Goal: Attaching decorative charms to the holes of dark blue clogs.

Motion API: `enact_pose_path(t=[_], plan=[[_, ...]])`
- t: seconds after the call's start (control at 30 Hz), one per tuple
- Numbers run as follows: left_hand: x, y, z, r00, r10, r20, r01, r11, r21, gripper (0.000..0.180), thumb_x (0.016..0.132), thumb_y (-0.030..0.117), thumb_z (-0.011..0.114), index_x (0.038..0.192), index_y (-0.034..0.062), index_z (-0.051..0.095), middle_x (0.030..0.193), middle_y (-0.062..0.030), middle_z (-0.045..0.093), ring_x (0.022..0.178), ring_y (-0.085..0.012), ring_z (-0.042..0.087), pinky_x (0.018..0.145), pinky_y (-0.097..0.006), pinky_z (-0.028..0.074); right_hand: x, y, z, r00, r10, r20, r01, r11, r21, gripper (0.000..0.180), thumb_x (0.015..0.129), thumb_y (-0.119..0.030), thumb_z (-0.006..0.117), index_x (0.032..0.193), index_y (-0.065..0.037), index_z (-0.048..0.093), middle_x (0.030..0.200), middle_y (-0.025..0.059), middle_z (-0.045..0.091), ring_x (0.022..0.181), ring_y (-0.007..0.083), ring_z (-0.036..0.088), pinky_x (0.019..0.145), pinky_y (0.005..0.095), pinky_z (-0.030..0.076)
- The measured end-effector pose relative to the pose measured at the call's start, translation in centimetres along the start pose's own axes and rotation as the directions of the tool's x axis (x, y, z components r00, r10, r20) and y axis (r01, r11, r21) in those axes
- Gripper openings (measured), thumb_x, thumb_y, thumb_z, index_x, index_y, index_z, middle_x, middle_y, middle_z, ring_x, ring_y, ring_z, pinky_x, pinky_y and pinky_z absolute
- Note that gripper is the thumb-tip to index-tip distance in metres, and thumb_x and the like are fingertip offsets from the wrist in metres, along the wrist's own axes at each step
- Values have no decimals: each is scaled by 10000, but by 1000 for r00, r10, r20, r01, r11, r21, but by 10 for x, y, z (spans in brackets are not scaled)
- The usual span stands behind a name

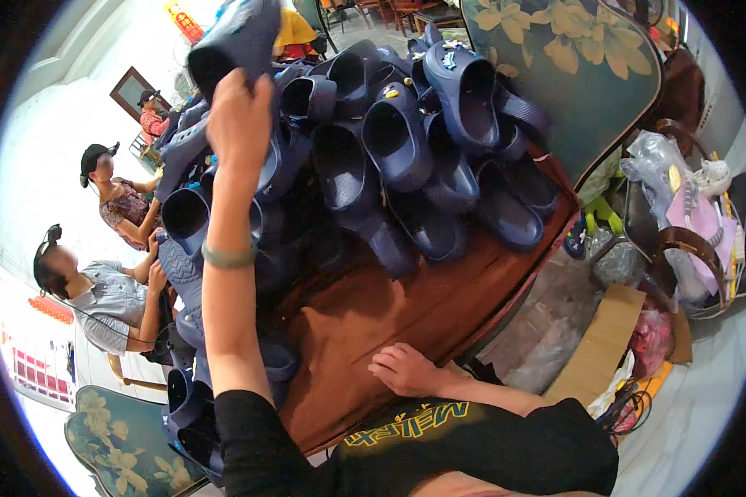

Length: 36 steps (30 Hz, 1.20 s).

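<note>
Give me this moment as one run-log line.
left hand: gripping raised navy clog | right hand: resting on brown tabletop | other navy clogs: heaped on tabletop

left wall (46,190) glares white; fisheye bends edges, corners black.

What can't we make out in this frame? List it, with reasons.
All in the head view:
- Raised dark blue clog: far end cut off by the upper edge.
- Left hand: fingertips on that clog, hidden by the hand and shoe.
- Right hand: palm, hidden by its own back.
- Clog pile: lower shoes, covered by upper ones and the left forearm.
- White charm: exact shape, too small.
</note>
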<state>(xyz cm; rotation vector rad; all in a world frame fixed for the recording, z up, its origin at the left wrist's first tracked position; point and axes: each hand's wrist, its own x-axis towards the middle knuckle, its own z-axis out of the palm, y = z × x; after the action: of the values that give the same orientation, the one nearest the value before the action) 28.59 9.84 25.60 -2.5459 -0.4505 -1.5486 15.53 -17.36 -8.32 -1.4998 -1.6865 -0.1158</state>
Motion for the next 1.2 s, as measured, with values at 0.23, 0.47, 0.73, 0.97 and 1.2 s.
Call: enact_pose_path(t=[0.23, 0.47, 0.73, 0.97, 1.2], plan=[[43, 64, 106, 907, 84, 413, -110, 993, 40, 254, 848, 220, 568, 939, 8, 676, 978, -216, 670, 910, -393, 657, 795, -472, 531, 8, -3, -8, 1000, -20, 0, 20, 1000, -13, 270, 820, -149, 603, 1071, -50, 595, 1080, 81, 554, 1039, 264, 529, 900, 404, 443], [-12, 107, 139, 848, 317, 426, -325, 944, -54, 376, 780, 313, 710, 1046, 55, 645, 1069, -170, 627, 1078, -337, 567, 937, -453, 426, 8, 2, -7, 1000, 0, 25, -1, 1000, 9, 261, 826, -152, 614, 1071, -61, 601, 1054, 58, 561, 1035, 254, 525, 907, 397, 434], [-99, 96, 91, 823, 242, 514, -229, 969, -91, 586, 737, 587, 679, 910, 28, 645, 851, -140, 609, 915, -315, 558, 840, -444, 354, 6, 6, -10, 1000, -23, -6, 23, 997, -80, 247, 826, -143, 610, 1062, -69, 607, 1047, 60, 562, 1004, 252, 527, 897, 393, 432], [-109, 88, 97, 819, 162, 550, 12, 954, -300, 307, 727, 304, 738, 839, 47, 611, 894, -129, 644, 913, -313, 622, 876, -445, 410, 8, 4, -8, 999, -44, -13, 42, 992, -115, 252, 793, -138, 667, 1040, -105, 630, 1037, 47, 578, 977, 232, 552, 857, 384, 448], [-82, 51, -9, 886, 10, 464, 227, 863, -452, 313, 759, 190, 719, 1006, 11, 647, 884, -186, 658, 814, -292, 663, 725, -365, 508, 7, -8, -6, 999, -46, -22, 44, 997, -64, 279, 787, -114, 655, 1060, -76, 610, 1046, 70, 582, 987, 267, 554, 866, 426, 456]])
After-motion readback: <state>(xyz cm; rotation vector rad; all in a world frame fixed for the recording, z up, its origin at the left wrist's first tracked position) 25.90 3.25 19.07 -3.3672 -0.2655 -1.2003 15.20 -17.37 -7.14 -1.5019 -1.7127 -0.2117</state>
